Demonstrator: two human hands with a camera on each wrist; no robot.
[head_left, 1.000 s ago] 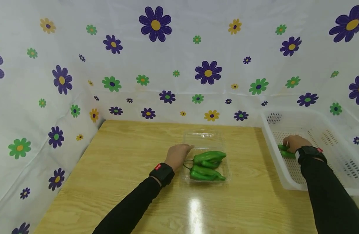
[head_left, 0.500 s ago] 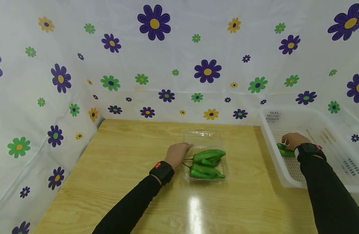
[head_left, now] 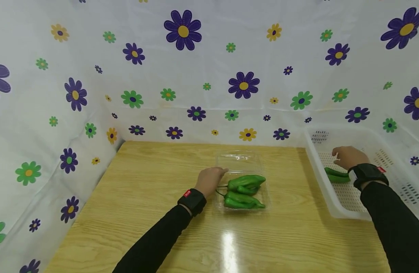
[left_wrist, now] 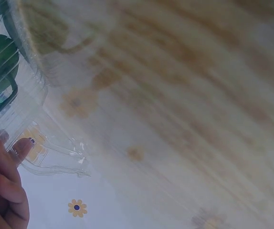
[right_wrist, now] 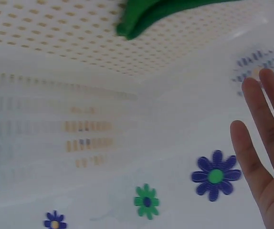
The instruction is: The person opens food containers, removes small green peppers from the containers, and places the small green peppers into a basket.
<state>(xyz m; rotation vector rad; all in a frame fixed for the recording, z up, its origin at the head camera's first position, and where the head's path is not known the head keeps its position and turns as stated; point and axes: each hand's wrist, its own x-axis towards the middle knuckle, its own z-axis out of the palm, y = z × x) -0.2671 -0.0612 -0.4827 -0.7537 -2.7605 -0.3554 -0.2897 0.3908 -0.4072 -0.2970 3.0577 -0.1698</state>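
My left hand pinches the left edge of a clear plastic clamshell box, near where its raised lid joins. In the left wrist view, thumb and fingers grip the thin clear plastic. Several green peppers lie inside the box, stems toward the left hand. At the right, my right hand hovers within a white basket, just beyond a couple of green peppers lying on its floor. The right wrist view shows its fingers spread and holding nothing, apart from a green pepper.
The white perforated plastic basket stands at the table's right side, its walls rising round the right hand. Under everything lies a wood-grain table. A white flower-print cloth hangs behind and along the left.
My right hand has let go of the peppers in the basket and risen slightly away from them, its fingers loosening. The left hand keeps its grip on the box. The head view shifted slightly.
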